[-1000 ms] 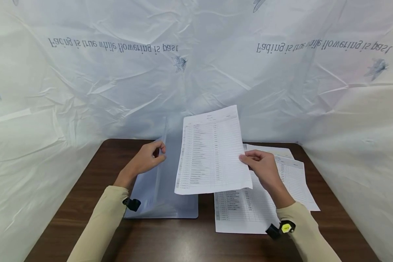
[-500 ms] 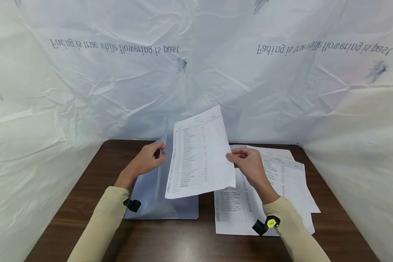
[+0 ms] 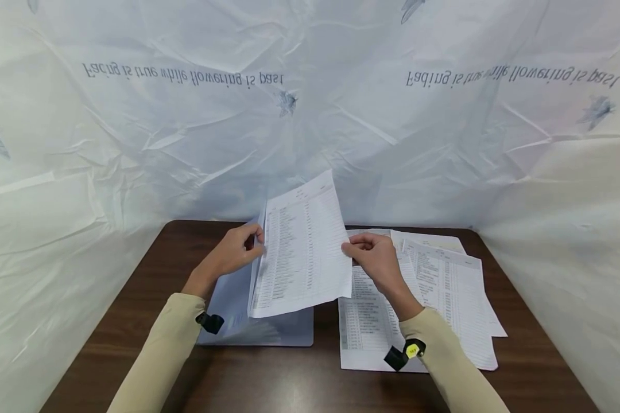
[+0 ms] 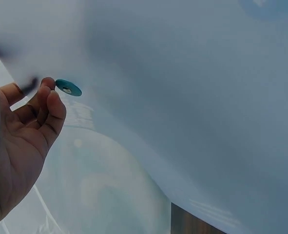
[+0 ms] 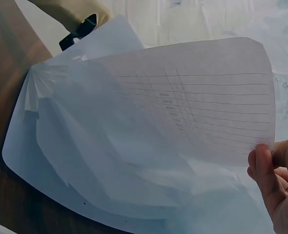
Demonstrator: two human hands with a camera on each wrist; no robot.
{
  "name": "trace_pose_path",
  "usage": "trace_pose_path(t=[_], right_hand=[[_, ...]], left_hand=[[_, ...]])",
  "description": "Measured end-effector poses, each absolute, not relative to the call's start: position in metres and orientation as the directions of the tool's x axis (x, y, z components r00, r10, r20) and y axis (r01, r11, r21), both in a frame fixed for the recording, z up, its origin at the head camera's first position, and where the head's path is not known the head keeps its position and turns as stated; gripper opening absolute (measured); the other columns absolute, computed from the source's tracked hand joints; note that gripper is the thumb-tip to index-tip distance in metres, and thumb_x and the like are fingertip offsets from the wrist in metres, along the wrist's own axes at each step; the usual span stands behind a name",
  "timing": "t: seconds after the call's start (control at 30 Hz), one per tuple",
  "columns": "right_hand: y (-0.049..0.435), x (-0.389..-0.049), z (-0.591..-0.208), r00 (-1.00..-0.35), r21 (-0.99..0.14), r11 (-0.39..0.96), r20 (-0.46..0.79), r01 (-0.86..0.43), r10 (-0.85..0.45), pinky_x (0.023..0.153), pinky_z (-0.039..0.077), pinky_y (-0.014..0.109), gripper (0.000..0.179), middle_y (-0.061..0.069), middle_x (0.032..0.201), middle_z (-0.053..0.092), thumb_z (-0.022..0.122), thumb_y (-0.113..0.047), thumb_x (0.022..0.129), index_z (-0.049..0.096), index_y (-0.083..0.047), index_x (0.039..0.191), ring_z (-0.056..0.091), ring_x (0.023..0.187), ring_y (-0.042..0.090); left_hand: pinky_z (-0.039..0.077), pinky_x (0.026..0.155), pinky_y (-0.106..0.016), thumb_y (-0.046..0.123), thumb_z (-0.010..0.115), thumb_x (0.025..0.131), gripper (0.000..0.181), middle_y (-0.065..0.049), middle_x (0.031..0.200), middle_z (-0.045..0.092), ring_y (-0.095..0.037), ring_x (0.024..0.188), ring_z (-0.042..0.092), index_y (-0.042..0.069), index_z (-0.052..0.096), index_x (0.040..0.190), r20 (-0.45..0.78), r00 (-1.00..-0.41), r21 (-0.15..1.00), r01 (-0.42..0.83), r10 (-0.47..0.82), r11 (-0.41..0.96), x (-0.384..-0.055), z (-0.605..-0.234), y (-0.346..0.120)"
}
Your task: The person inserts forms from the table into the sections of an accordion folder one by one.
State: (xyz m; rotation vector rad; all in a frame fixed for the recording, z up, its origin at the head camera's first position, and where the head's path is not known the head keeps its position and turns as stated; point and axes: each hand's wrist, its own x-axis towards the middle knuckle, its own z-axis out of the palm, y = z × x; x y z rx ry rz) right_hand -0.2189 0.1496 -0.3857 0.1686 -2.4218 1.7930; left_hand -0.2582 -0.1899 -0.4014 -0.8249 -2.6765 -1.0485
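A translucent blue plastic document folder lies on the table, its upper layer lifted. My left hand pinches that layer's edge. Beside those fingers, the left wrist view shows a teal snap button on the plastic. Between thumb and fingers my right hand grips the right edge of a printed sheet of paper, tilted above the folder. The sheet's left edge is right at the folder's opening. In the right wrist view, part of the sheet shows faintly through the blue plastic.
Several printed sheets lie overlapping on the right of the dark wooden table, partly under my right forearm. A white, wrinkled plastic curtain with printed lettering hangs behind the table and along its sides.
My right hand has moved left with the sheet, bringing its left edge to the folder's opening beside my left hand. The left hand has stayed in place, pinching the folder's layer.
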Motion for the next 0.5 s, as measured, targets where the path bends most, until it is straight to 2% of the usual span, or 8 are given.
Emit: trace_pose_path(t=[0.43,0.5], right_hand=[[0.137,-0.216,-0.384,-0.990,-0.946,0.290,0.138,-0.144,-0.041,0.073,0.060,0.047,0.019,0.012,0.089,0.073,0.076,-0.014,0.090,0.075,0.000,0.103,0.071,0.070,0.019],[0.135,-0.218,-0.384,-0.990,-0.948,0.284,0.135,-0.143,-0.047,0.072,0.060,0.046,0.019,0.012,0.089,0.074,0.076,-0.014,0.090,0.075,0.000,0.103,0.071,0.070,0.019]], left_hand=[[0.039,0.058,-0.031,0.015,0.063,0.092,0.010,-0.003,0.076,0.049,-0.019,0.064,0.047,0.015,0.053,0.095,0.325,-0.839,0.586,0.540,0.435,0.604,-0.257,-0.401,-0.188],[0.039,0.058,-0.031,0.016,0.063,0.093,0.010,-0.003,0.076,0.049,-0.018,0.064,0.047,0.015,0.053,0.095,0.328,-0.836,0.587,0.546,0.441,0.598,-0.258,-0.401,-0.188]])
